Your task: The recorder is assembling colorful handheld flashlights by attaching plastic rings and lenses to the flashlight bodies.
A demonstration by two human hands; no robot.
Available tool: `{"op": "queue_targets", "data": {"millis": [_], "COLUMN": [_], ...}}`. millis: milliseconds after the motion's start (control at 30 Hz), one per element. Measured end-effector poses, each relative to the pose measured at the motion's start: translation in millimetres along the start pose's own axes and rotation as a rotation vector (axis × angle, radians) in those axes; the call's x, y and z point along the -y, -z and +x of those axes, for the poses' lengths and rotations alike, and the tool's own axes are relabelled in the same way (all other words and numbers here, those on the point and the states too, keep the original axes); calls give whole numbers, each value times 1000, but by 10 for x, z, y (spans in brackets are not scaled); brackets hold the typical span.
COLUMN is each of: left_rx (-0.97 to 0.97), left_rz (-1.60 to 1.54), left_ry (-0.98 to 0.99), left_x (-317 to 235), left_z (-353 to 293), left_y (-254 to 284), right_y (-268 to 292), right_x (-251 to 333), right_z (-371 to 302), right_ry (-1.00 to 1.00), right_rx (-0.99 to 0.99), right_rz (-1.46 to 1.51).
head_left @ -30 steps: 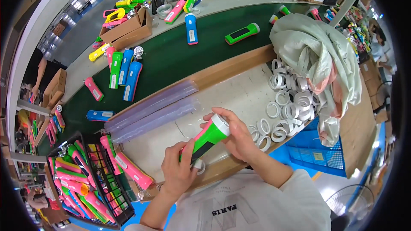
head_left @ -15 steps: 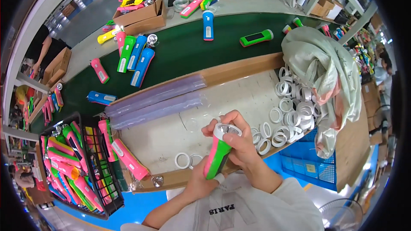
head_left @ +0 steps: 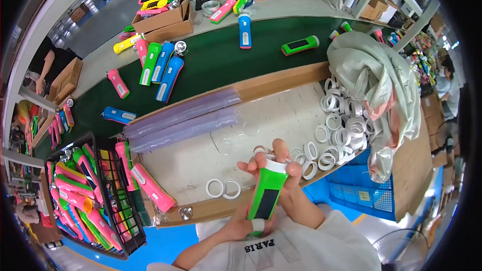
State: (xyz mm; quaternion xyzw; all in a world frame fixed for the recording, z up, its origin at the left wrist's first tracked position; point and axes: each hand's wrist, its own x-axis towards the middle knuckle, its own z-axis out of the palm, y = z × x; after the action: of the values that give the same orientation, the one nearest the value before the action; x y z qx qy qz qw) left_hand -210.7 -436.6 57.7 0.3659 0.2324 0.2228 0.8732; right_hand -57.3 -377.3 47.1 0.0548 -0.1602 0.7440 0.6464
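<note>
A green flashlight (head_left: 266, 190) with a long dark panel stands tilted in front of my chest. My left hand (head_left: 240, 225), with a pale band on a finger, is wrapped round its lower end. The fingers of my right hand (head_left: 290, 173) close about its head, where a white ring (head_left: 275, 165) shows just above the green body. Those fingers partly hide the top of the head. Two loose white rings (head_left: 215, 187) lie on the cardboard tray (head_left: 196, 158) left of the flashlight.
Many white rings (head_left: 342, 135) fill the tray's right end, beside a crumpled pale sack (head_left: 374, 75). Two clear plastic tubes (head_left: 188, 128) lie along its far side. A black basket of flashlights (head_left: 103, 231) stands left. Beyond, more flashlights rest on a green belt (head_left: 211, 45).
The flashlight has turned so that its green side and dark panel face me, and its pink side is hidden. My right hand's fingers have shifted over its head.
</note>
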Motion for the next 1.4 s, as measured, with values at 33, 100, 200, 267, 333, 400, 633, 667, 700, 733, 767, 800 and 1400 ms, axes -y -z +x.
{"op": "queue_targets", "data": {"millis": [33, 100, 200, 267, 333, 400, 633, 667, 700, 733, 767, 800, 1400], "left_rx": [-258, -431, -549, -575, -602, -500, -473, -416, -387, -382, -304, -224, 439], "left_rz": [523, 889, 966, 961, 957, 730, 1318, 1217, 944, 944, 610, 268, -698], "left_ry": [-101, -184, -240, -229, -220, -15, -318, -378, -225, -222, 27, 266, 181], "left_x": [-50, -55, -18, 1, -3, -99, -342, -331, -365, -366, -363, -360, 136], "left_z": [9, 100, 190, 238, 273, 306, 489, 492, 477, 488, 498, 502, 318], "left_y": [19, 156, 152, 157, 195, 300, 283, 272, 169, 165, 167, 157, -150], "right_y": [-34, -98, -88, -46, -9, 18, 62, 108, 137, 163, 181, 176, 8], "right_x": [58, 90, 127, 176, 220, 263, 409, 435, 453, 469, 480, 483, 275], "right_z": [-16, -15, -11, 19, 38, 56, 31, 27, 26, 24, 24, 32, -75], "right_ry": [22, 65, 65, 23, -19, -42, 40, 67, 72, 46, 17, 17, 4], "right_rx": [-40, -178, -237, -258, -277, -445, -535, -504, -509, -470, -430, -434, -101], "right_rz": [-270, -631, -657, -629, -601, -581, -657, -559, -559, -480, -401, -400, -52]}}
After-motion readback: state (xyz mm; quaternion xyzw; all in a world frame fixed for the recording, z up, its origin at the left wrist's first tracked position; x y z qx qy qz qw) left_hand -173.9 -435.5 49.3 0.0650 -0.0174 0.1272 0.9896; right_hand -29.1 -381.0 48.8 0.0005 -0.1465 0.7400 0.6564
